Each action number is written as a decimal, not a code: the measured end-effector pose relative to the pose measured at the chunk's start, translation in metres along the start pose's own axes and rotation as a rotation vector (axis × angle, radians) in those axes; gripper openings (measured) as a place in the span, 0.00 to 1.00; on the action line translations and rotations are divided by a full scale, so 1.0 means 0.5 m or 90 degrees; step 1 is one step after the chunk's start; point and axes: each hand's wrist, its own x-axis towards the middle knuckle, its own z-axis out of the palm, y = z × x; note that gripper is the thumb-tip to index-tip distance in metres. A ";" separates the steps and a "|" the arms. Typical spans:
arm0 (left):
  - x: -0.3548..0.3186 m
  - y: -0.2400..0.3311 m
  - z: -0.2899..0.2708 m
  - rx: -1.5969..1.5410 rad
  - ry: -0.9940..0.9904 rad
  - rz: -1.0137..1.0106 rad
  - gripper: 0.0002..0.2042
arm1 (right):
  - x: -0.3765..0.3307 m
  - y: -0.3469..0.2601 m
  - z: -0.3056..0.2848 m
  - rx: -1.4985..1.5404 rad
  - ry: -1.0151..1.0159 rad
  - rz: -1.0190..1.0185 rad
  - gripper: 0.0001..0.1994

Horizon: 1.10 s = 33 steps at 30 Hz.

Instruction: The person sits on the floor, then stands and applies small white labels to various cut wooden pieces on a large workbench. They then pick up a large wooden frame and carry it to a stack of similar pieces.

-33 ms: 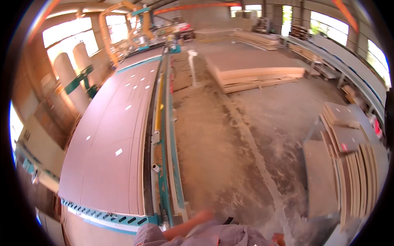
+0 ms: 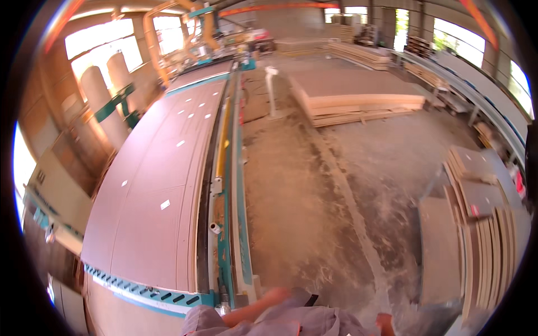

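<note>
Little of me shows, only the lower edge of the view. A bare forearm lies across grey clothing; I cannot make out its hand. A small dark object sits at the forearm's far end. A reddish bit of skin, possibly my right hand, pokes in at the bottom edge, too small to read. A long reddish-brown panel with small white labels lies on a machine bed just left of me.
A teal rail with a yellow strip runs along the panel's right side. A dusty concrete floor stretches ahead. A stack of boards lies further off. Cut panels are piled on the right. Tall pale cylinders stand on the left.
</note>
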 end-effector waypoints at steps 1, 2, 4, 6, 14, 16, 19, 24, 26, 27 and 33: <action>0.015 0.009 -0.015 -0.038 0.020 -0.027 0.19 | 0.087 -0.100 0.017 -0.024 0.000 -0.041 0.10; 0.072 0.013 -0.027 -0.047 0.058 -0.023 0.18 | 0.167 -0.225 0.048 -0.042 -0.004 -0.090 0.10; 0.173 -0.045 -0.030 -0.051 0.101 -0.015 0.17 | 0.306 -0.384 0.115 -0.065 -0.039 -0.163 0.10; 0.317 -0.108 -0.037 0.030 0.037 -0.036 0.16 | 0.404 -0.479 0.196 0.081 -0.195 -0.173 0.08; 0.731 0.027 -0.409 0.156 0.051 -0.015 0.13 | 0.309 -0.593 0.583 -0.193 -0.235 0.075 0.05; 0.817 0.007 -0.535 -0.021 0.130 -0.097 0.13 | 0.323 -0.651 0.685 -0.218 -0.251 0.109 0.04; 0.881 0.076 -0.748 -0.128 0.192 -0.166 0.13 | 0.380 -0.742 0.816 -0.237 -0.257 0.132 0.04; 1.038 0.040 -0.959 -0.149 0.261 -0.234 0.17 | 0.560 -0.919 1.037 -0.286 -0.264 0.148 0.03; 1.090 0.020 -1.031 -0.182 0.300 -0.247 0.18 | 0.655 -1.004 1.134 -0.309 -0.267 0.141 0.02; 1.109 0.002 -1.056 -0.179 0.325 -0.254 0.18 | 0.700 -1.056 1.186 -0.321 -0.268 0.134 0.02; 1.183 -0.009 -1.247 -0.415 0.484 -0.315 0.15 | 1.024 -1.441 1.579 -0.360 -0.289 -0.049 0.02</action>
